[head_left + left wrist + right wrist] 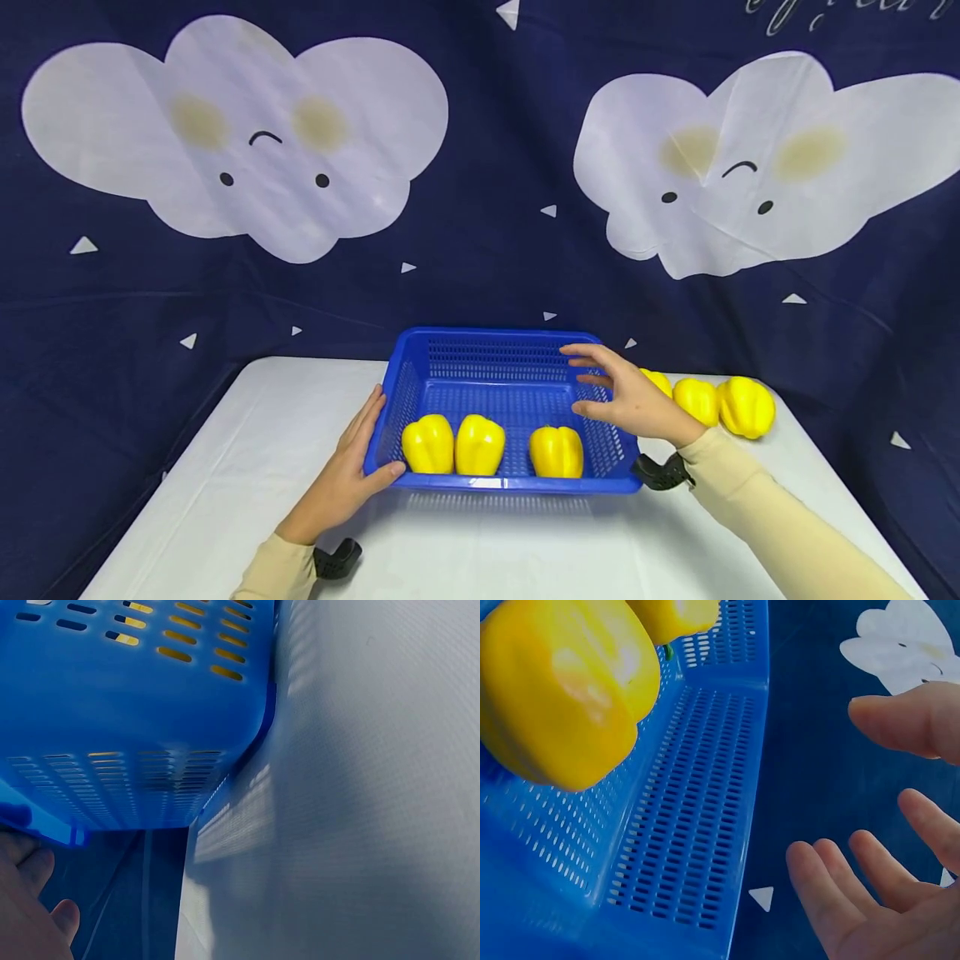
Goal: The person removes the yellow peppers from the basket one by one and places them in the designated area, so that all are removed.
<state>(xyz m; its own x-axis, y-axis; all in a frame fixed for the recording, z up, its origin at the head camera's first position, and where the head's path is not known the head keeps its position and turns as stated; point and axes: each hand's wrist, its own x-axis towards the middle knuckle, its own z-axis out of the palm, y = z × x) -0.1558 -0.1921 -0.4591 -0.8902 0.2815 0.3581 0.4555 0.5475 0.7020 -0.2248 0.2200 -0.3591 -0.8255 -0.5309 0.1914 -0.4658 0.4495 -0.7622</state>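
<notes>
A blue plastic basket [498, 483] with slotted walls sits on the table, holding three yellow bell peppers along its front side. Two of them, a left pepper [427, 445] and a middle pepper [480, 446], stand side by side; the right pepper [557, 452] is apart from them. My left hand [347, 475] rests against the basket's left side, fingers along the outer wall and thumb at the front corner of the rim. Above the basket's right side, my right hand [630, 396] has its fingers spread and holds nothing; the right wrist view shows the gap between thumb and fingers.
More yellow bell peppers [746, 407] lie in a row on the white table [480, 550], right of the basket and partly behind my right hand. A dark blue cloth [495, 250] with white clouds and triangles hangs behind the table.
</notes>
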